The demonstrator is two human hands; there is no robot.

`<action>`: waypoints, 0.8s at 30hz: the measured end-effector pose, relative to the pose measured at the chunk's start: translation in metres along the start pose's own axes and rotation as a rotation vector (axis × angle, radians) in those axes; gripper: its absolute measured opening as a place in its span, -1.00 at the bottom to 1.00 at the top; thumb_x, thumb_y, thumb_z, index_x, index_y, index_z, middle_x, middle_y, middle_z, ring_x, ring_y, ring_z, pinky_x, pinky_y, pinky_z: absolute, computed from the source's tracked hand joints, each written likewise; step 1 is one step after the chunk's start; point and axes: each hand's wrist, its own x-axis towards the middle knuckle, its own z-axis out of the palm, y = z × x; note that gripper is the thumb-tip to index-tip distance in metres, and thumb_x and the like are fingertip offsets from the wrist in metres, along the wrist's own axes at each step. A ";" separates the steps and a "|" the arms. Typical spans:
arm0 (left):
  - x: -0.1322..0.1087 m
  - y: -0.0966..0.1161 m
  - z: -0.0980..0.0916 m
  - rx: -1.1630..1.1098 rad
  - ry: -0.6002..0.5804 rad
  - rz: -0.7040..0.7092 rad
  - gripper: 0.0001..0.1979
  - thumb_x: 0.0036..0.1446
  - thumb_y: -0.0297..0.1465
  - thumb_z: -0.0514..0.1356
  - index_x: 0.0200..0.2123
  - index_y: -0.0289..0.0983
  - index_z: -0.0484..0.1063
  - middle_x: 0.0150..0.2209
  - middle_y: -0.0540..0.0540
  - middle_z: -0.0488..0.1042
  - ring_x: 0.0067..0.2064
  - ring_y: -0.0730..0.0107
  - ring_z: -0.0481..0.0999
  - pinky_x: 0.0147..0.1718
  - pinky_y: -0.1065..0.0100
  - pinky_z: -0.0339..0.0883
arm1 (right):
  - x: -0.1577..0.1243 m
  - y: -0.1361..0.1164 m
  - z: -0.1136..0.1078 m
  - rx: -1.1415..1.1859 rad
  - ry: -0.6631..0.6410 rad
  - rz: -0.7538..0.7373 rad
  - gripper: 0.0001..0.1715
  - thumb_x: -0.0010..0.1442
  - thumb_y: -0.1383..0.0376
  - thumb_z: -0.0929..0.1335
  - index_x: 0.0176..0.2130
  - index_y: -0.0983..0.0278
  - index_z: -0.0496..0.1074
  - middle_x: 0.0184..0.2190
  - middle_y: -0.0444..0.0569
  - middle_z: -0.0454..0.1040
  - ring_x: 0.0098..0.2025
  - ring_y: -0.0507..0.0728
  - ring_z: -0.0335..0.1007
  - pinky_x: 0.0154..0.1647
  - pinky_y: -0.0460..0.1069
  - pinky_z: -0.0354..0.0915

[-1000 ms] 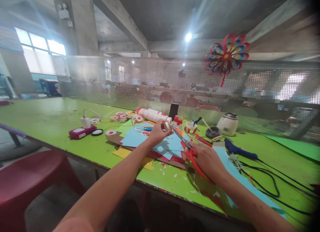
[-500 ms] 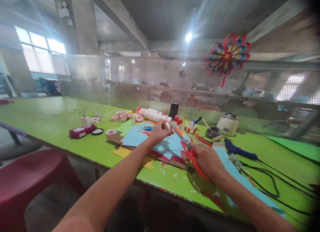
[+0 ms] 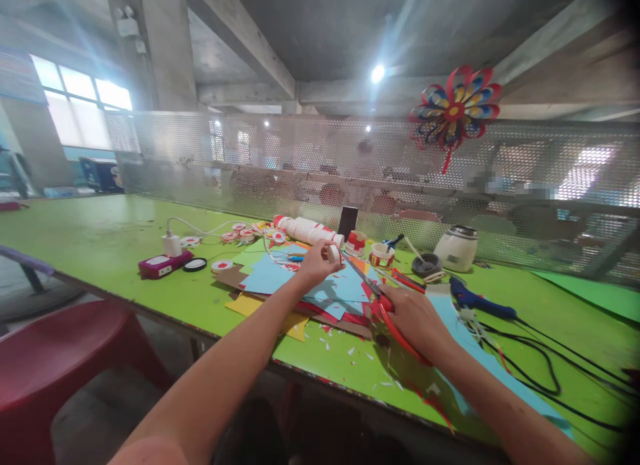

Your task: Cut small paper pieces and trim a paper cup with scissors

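Over blue paper [image 3: 270, 277] on the green worktop [image 3: 210, 311], holding a white ring [image 3: 335, 254] in the grip of the left hand [image 3: 316, 266] and, at the right, grasping red-handled scissors [image 3: 385, 306] in the right hand [image 3: 413, 318], pointing the blades [image 3: 361, 271] close to the ring, near a white-and-red roll [image 3: 307, 231].

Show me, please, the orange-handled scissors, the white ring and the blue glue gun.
Orange-handled scissors [image 3: 385, 307]: head view, on the orange handle.
White ring [image 3: 336, 254]: head view, on its band.
Blue glue gun [image 3: 481, 303]: head view, on the blue body.
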 end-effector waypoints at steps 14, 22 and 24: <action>-0.005 0.028 -0.005 -0.297 -0.153 -0.041 -0.25 -0.28 -0.42 0.41 0.06 -0.28 0.30 -0.14 -0.17 0.46 -0.27 0.37 0.46 -0.38 0.36 0.36 | 0.009 0.017 0.010 0.373 0.052 -0.024 -0.71 0.25 0.25 0.32 -0.05 0.31 0.38 -0.10 -0.01 0.45 -0.15 0.13 0.43 -0.13 0.14 0.35; -0.003 0.032 -0.016 -0.580 -0.197 -0.194 -0.64 0.00 -0.19 0.24 -0.20 -0.32 0.48 -0.23 -0.16 0.48 -0.35 0.47 0.41 -0.42 0.44 0.29 | -0.001 0.008 -0.008 0.834 -0.107 -0.124 -0.76 0.17 0.37 0.26 -0.15 0.36 0.41 -0.60 -0.22 0.37 -0.56 0.02 0.35 -0.49 -0.06 0.31; -0.003 0.034 -0.019 -0.631 -0.201 -0.234 -0.63 0.03 -0.14 0.17 -0.25 -0.32 0.49 -0.30 -0.16 0.49 -0.40 0.46 0.39 -0.42 0.41 0.29 | -0.006 0.005 -0.015 0.937 -0.170 -0.167 -0.67 0.09 0.37 0.25 -0.13 0.36 0.42 -0.60 -0.18 0.40 -0.53 0.05 0.38 -0.47 -0.05 0.32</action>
